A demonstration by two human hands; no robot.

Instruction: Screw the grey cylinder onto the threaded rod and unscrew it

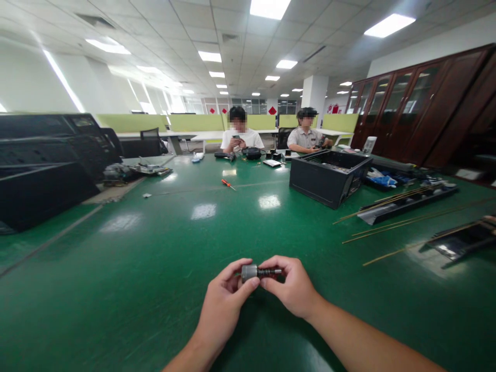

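Between both hands, above the green tabletop [170, 274], is a small metal cylinder with a thin shaft [250, 272]. A dark spring-like coil or thread runs along the shaft, which points right; I cannot tell exactly what kind of part it is. My left hand [228, 292] grips the thick cylinder end between thumb and fingers. My right hand [290, 284] pinches the shaft side with thumb and index finger. The part lies roughly level, and fingers hide some of it.
Ahead lies an orange screwdriver [228, 184]. A black open computer case [321, 178] stands to the right, near long thin rods [391, 225] and a metal channel [406, 201]. More dark cases [42, 191] are at the left. Two people sit across the table.
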